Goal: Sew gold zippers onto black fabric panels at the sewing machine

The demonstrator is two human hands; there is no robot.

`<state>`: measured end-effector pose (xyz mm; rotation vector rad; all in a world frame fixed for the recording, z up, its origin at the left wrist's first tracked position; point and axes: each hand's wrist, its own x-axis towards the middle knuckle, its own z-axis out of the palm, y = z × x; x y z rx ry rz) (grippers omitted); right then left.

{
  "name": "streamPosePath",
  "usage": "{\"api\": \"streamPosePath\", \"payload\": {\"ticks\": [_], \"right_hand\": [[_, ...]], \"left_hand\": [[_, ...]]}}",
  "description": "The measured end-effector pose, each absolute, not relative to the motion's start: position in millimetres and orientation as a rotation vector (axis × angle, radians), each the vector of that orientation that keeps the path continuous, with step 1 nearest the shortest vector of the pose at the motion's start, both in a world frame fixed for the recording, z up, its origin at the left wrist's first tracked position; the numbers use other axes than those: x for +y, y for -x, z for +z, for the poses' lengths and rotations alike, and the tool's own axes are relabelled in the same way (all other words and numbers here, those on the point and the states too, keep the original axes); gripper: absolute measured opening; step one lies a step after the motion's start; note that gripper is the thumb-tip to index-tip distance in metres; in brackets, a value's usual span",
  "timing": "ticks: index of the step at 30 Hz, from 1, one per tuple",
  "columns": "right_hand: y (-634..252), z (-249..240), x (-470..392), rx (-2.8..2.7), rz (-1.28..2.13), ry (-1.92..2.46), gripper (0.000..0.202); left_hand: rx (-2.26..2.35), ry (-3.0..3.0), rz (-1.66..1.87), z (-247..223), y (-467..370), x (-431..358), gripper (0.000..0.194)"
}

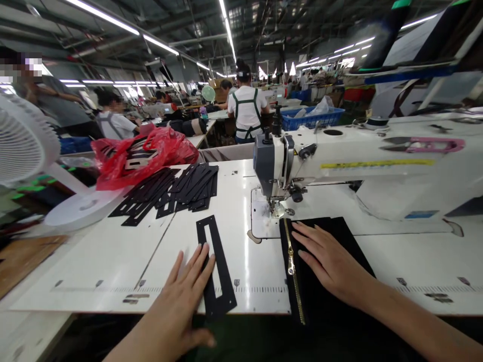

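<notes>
Head view, lower centre: slotted strip (222, 266), long axis up-frame, lay partly under nearer left hand (184, 286), flat, ungrasping; right hand (328, 256), likewise, rested on zippered cloth (311, 291).

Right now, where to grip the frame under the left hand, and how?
Probably pinch the frame at its near end, from the person's side: it lies flat, that end is bare and reaches the front edge of the table, while the left hand covers part of the left strip.
</notes>
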<state>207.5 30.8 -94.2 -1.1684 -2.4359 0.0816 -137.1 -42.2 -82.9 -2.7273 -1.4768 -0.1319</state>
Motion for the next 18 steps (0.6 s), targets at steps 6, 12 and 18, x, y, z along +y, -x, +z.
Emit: {"api": "streamPosePath", "payload": {"ticks": [6,12,18], "right_hand": [[-206.2,-99.0,33.2,-2.473,0.048,1.162,0.043],[-207.7,-96.1,34.9,-2.507,0.006,1.149,0.046],[-205.4,-91.1,28.9,-2.543,0.036,1.123,0.042]], "left_hand": [[-1.387,2.762,-0.286,-76.2,115.5,-52.4,0.068],[-1.398,2.782,-0.419,-81.0,118.1,-29.9,0.052],[-1.315,2.730,-0.720,-92.9,120.7,-0.3,0.048]]}}
